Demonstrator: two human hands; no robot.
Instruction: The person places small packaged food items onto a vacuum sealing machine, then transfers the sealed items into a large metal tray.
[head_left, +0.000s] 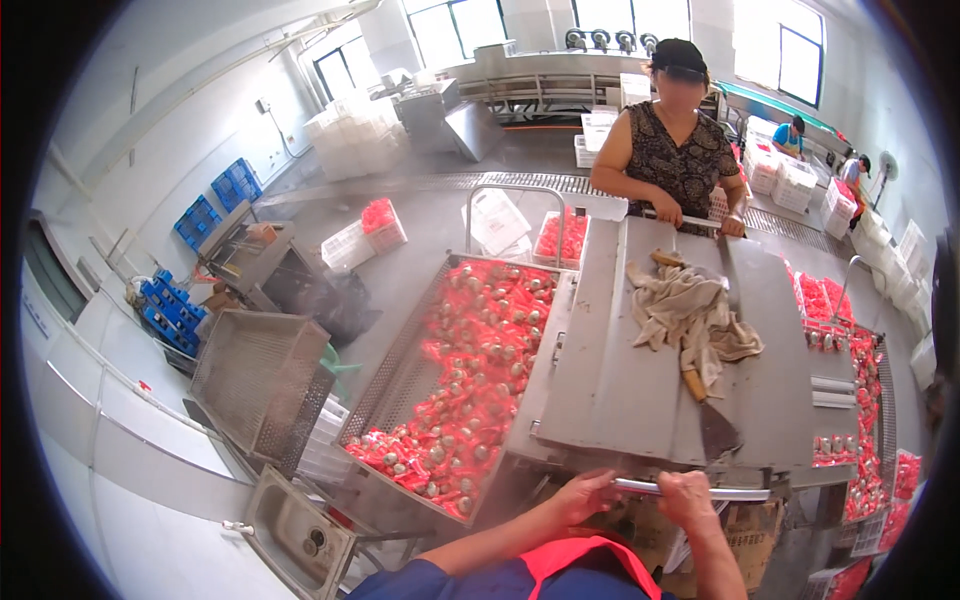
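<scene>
My left hand (589, 495) is at the left end of a metal bar handle (720, 494) on the near side of a large steel machine cover (592, 382); whether its fingers close round the bar is hard to tell. Farther right, my right hand (684, 496) grips the same bar from above. On the cover lie a crumpled beige cloth (675, 307) and a scraper (716, 431) with a wooden handle and a dark blade. Left of the cover, a perforated metal tray (397, 375) holds many round items in red-and-clear wrappers (480, 375).
Across the cover, a person (679, 150) holds a similar bar. A second tray of wrapped items (866, 405) stands at the right. A steel sink (289, 525) and an empty perforated bin (255, 382) are at the left. A cardboard box (742, 540) lies below the handle.
</scene>
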